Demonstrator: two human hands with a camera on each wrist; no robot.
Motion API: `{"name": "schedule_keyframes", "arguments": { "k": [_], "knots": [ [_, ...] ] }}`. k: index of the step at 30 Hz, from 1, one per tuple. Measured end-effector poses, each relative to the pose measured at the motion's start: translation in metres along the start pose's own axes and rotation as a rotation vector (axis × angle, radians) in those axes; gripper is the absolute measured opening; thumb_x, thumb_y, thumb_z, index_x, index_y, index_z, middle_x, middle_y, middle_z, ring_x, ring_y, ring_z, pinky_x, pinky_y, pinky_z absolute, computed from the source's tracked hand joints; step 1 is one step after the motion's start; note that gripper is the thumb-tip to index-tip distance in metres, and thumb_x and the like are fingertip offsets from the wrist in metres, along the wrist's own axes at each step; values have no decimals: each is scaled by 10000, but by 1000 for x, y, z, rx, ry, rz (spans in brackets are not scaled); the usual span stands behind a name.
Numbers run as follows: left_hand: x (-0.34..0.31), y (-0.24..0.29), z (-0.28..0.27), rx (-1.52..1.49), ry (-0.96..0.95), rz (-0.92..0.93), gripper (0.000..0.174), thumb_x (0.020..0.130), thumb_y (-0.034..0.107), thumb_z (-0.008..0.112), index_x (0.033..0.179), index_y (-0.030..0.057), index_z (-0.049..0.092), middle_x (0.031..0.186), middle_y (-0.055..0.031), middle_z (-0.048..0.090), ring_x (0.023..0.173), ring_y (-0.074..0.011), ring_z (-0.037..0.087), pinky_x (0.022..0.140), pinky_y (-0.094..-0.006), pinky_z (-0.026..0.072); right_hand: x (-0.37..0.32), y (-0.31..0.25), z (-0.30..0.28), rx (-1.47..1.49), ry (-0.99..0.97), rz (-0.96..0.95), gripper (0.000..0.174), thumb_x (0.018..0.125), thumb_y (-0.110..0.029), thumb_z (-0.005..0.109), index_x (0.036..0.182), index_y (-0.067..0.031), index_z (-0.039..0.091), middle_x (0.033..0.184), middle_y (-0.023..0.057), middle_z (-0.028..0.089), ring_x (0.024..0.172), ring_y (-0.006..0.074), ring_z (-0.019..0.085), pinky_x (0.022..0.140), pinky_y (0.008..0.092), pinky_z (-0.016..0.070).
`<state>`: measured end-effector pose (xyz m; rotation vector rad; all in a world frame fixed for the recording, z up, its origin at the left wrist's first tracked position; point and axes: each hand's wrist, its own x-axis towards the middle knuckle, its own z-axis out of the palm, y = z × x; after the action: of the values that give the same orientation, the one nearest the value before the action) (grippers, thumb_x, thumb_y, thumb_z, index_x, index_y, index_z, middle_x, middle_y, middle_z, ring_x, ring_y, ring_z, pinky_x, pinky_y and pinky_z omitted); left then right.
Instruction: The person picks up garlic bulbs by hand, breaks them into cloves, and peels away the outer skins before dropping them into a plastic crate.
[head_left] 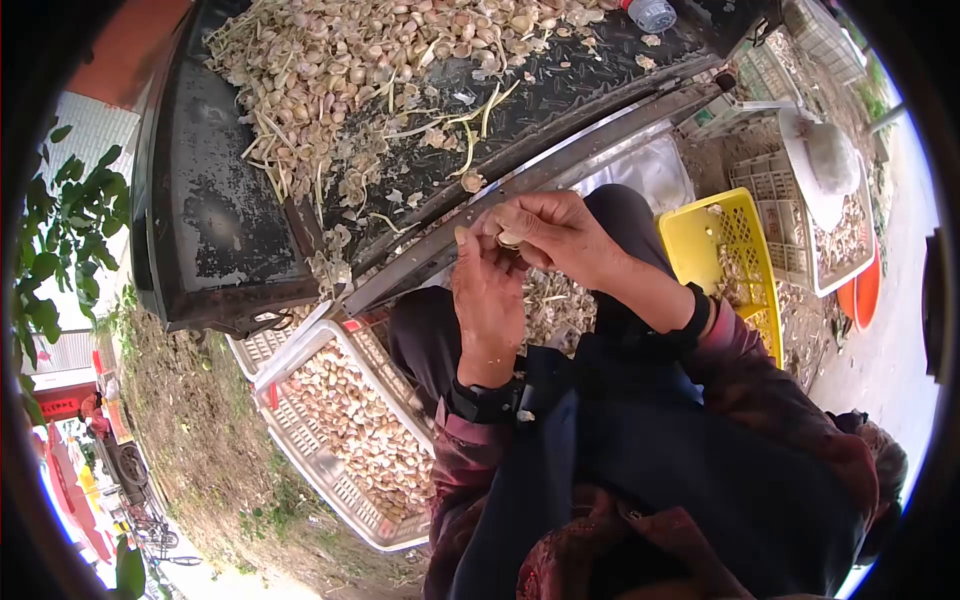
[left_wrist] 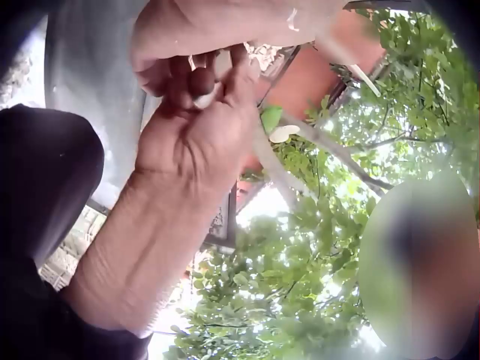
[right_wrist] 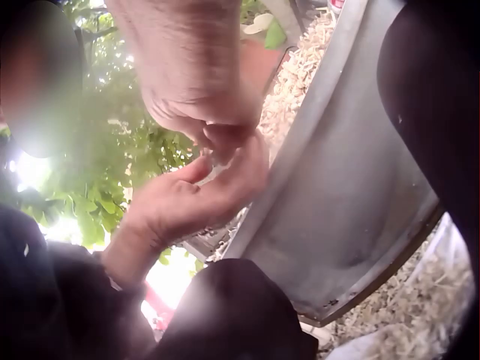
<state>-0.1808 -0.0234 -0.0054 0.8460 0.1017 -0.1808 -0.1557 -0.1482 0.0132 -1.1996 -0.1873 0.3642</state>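
Both hands meet over the lap, at the near edge of a dark metal table (head_left: 230, 220). The left hand (head_left: 488, 310) is held upright, its curled fingers pinching a small garlic clove (head_left: 510, 241). From the right, the right hand (head_left: 560, 235) bends its thumb and fingers onto the same clove. Fingers hide most of the clove; a pale bit shows between them in the left wrist view. Unpeeled garlic cloves (head_left: 350, 65) lie heaped on the table beyond the hands, with dry stalks (head_left: 480, 125) and skins scattered nearby.
A white plastic basket (head_left: 300, 480) of garlic cloves stands on the ground at left. At right are a yellow basket (head_left: 690, 225) and a white crate (head_left: 780, 215) with garlic in them. A clear jar (head_left: 652, 14) sits on the table's far edge.
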Motion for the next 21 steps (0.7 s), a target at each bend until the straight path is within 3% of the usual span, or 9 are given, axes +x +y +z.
{"name": "schedule_keyframes", "arguments": {
  "k": [1,3,4,7,8,13,15,17,21],
  "knots": [
    [-1,-7,3,-228,-24,-100,444,931,432,343,1135,60,475,1026,-49,552,928,-142,527,789,-294,424,-1,7,-2,4,-4,2,213,884,-227,526,877,-29,603,806,77,612,545,106,493,445,249,380],
    [-14,-12,12,-364,27,-193,433,930,448,324,1127,91,471,1113,-45,514,1063,-178,481,906,-346,389,-2,23,0,-953,40,-490,200,870,-181,521,914,-4,604,877,106,602,639,227,580,583,318,469],
    [-15,-21,5,-489,73,-169,415,930,444,322,1119,111,483,1105,-42,527,1085,-198,480,947,-361,373,-8,24,10,-994,50,-448,186,835,-164,542,936,-20,602,914,119,591,801,315,586,653,340,477],
    [-25,-20,-17,-680,108,-166,402,936,393,325,1109,77,502,1113,-67,533,1066,-217,495,941,-372,377,-12,34,26,-1142,-55,-484,198,823,-164,548,963,-33,597,946,113,590,849,303,575,711,368,469],
    [-29,-19,-29,-676,124,-141,402,936,393,325,1109,77,502,1113,-67,533,1066,-217,495,941,-372,377,-12,40,33,-1165,-97,-460,225,806,-166,561,994,-45,583,934,110,587,908,299,555,760,377,455],
    [-48,-4,-58,-648,92,-119,480,931,415,307,1181,33,455,1159,-122,503,1094,-241,486,964,-377,367,-10,49,55,-1071,-208,-582,245,791,-165,593,1008,-54,569,899,101,586,883,284,568,744,375,462],
    [-59,11,-59,-660,96,-153,449,921,403,367,1143,25,466,1138,-116,510,1071,-253,494,948,-394,381,-9,36,56,-698,-327,-418,224,796,-143,606,997,-48,572,877,96,591,822,269,588,713,355,478],
    [-70,28,-58,-571,234,-170,418,918,385,397,1105,20,477,1102,-128,524,1033,-258,507,935,-393,394,-7,23,57,-654,-321,-406,206,803,-129,616,988,-46,578,871,92,599,780,251,601,689,332,487],
    [-80,66,-86,-546,327,-130,410,922,363,400,1089,-5,472,1030,-159,547,974,-267,529,880,-377,448,0,7,42,-540,-297,-231,209,797,-181,640,934,-27,605,812,97,614,775,234,610,679,320,477]
  ]
}}
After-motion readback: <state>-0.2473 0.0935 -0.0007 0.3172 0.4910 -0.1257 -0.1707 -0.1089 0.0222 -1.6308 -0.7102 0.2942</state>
